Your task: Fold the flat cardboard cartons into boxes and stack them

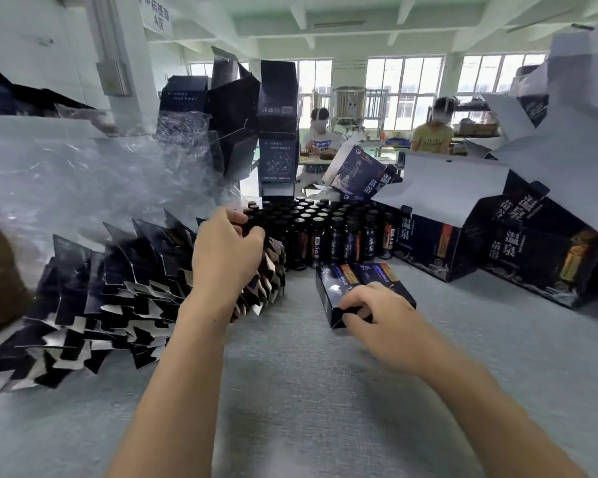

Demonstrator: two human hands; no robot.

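The white hanging sign near the ceiling is showing Chinese characters beginning "中药", with "A区" beneath. The large dark open cardboard box on the right is displaying "温泉" in white. The bigger dark cardboard box beside it is bearing "温泉" and "苗浴". The tilted dark cardboard box behind the bottles is showing "苗浴". One dark glass bottle is carrying "温泉". Fine print on the small dark folded cardboard box, the flat dark cardboard cartons and the yellow T-shirt is appearing too blurred to read.
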